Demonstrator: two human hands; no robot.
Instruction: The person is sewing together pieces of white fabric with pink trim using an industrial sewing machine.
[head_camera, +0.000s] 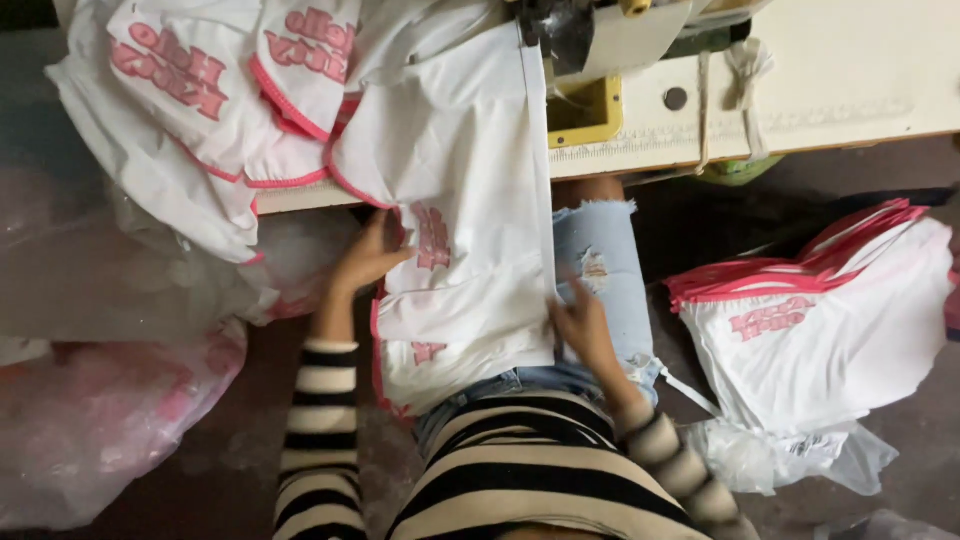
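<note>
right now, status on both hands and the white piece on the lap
Left hand flat on white garment piece, at its left edge. Right hand pinching its right edge, over denim knee. Piece runs up to sewing machine. Nothing blocking.

A garment piece (470, 220) is hanging from the bench (830, 90) onto your lap, your hands (372, 255) (580, 322) resting at its left and right edges. A garment heap (200, 110) is lying behind-left; a stack of garments (820, 320) is sitting right, on the floor (700, 220).
</note>
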